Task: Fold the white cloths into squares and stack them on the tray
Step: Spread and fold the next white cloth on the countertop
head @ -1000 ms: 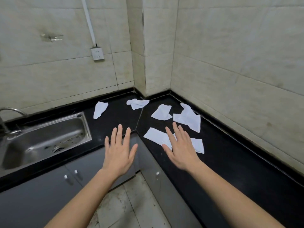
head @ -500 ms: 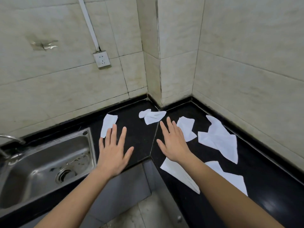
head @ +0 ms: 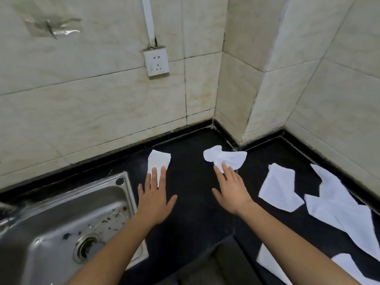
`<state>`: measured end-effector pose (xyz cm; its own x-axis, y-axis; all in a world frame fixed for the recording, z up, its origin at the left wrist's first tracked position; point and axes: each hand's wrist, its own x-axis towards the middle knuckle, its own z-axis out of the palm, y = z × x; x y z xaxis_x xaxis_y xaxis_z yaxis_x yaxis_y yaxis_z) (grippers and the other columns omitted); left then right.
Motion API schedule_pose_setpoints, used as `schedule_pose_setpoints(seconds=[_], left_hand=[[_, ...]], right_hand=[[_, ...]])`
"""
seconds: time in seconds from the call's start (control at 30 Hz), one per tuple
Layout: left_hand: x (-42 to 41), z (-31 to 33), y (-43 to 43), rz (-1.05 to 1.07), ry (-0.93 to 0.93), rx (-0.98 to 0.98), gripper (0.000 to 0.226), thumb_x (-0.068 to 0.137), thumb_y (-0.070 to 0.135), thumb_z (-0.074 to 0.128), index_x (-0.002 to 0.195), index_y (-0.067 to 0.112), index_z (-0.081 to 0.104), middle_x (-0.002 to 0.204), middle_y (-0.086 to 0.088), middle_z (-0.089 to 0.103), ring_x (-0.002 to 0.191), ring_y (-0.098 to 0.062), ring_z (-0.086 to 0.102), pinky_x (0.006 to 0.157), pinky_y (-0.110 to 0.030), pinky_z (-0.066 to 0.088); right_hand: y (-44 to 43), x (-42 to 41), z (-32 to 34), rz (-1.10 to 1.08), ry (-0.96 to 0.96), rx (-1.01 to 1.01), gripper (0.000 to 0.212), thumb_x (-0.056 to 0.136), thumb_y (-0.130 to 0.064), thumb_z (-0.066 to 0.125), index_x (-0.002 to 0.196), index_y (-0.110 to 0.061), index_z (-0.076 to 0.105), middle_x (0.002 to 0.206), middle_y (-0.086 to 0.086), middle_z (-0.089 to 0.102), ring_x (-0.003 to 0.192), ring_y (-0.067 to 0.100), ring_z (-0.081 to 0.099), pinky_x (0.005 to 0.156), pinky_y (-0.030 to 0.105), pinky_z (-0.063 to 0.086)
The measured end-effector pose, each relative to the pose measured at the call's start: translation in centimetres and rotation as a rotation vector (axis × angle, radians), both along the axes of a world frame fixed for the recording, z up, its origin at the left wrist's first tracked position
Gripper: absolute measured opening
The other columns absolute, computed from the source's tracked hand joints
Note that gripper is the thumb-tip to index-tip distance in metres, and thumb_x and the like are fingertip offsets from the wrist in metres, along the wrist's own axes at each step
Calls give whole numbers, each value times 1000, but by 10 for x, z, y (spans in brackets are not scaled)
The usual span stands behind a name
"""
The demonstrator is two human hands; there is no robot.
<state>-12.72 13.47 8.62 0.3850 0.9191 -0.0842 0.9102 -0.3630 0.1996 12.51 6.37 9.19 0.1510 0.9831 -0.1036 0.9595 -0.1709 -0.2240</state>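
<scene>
Cloths (head: pixel 279 188) five; sink (head: pixel 61 210) one; left hand (head: pixel 154 200), right hand (head: pixel 231 192) flat

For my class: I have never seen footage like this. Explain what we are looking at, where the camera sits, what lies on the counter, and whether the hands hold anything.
No machine: a person wears a camera on the head, looking down at their hands. The left hand and right hand are flat and open, holding nothing. Their fingertips reach a small cloth and a crumpled cloth. More white cloths lie on the black counter. A steel sink is at left. No tray shows.
</scene>
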Motion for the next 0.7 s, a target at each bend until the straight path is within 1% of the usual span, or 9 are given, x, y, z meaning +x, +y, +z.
schedule_pose_setpoints(seconds=[0.13,0.2,0.27,0.33,0.43,0.5,0.57,0.63,0.7], left_hand=[[-32,-37,70,24,4,-139,109,94,57,49,142,21,-42,165,-12,7,151,-33,12,118,-52,22],[-36,-47,81,6,20,-137,110,93,56,51,145,18,-38,162,-12,19,146,-34,24,113,-49,31],[-41,-69,102,-10,26,-180,102,93,56,51,154,20,-22,158,-11,27,138,-33,34,106,-49,40],[-46,-94,114,-26,100,-240,83,96,55,47,158,23,2,160,-11,23,140,-33,32,107,-49,39],[-51,-121,112,-28,170,-315,62,98,49,47,153,25,30,163,-10,18,144,-32,26,110,-49,35],[-56,-130,107,-27,114,-271,53,95,39,59,144,20,48,158,-10,32,140,-35,36,105,-52,41],[-59,-138,106,-63,44,-205,40,82,23,77,120,13,68,140,-12,57,120,-38,57,89,-54,52],[-63,-140,106,-91,6,-120,28,69,10,86,95,12,77,119,-10,71,97,-36,68,72,-49,57],[-66,-139,106,-90,-4,-60,20,66,7,87,82,14,78,111,-6,74,88,-32,69,65,-42,56]], right_hand=[[57,-28,-32,13,14,-193,82,102,-38,46,160,-20,-9,168,11,-1,155,30,5,124,44,16],[66,-35,-35,22,13,-203,83,101,-36,47,160,-22,-11,168,11,2,154,30,8,123,44,18],[91,-45,-51,51,30,-254,84,101,-34,49,160,-24,-11,168,11,3,153,31,10,122,45,20],[117,-57,-72,85,55,-282,82,101,-31,48,160,-26,-8,167,13,3,152,32,14,121,46,23],[155,-70,-96,180,42,-243,76,101,-22,48,161,-24,2,167,16,3,149,36,19,118,49,28],[180,-80,-102,269,-17,-191,78,97,-13,53,161,-21,9,167,17,1,151,37,15,119,51,27],[206,-89,-112,366,-71,-154,80,94,-6,55,160,-20,12,168,14,-2,153,34,7,122,48,20],[223,-97,-122,489,-142,-150,77,96,-7,53,160,-19,13,168,12,-1,154,34,2,123,48,13],[230,-102,-132,598,-181,-201,66,99,-12,49,158,-19,21,166,12,14,153,34,10,123,47,11]])
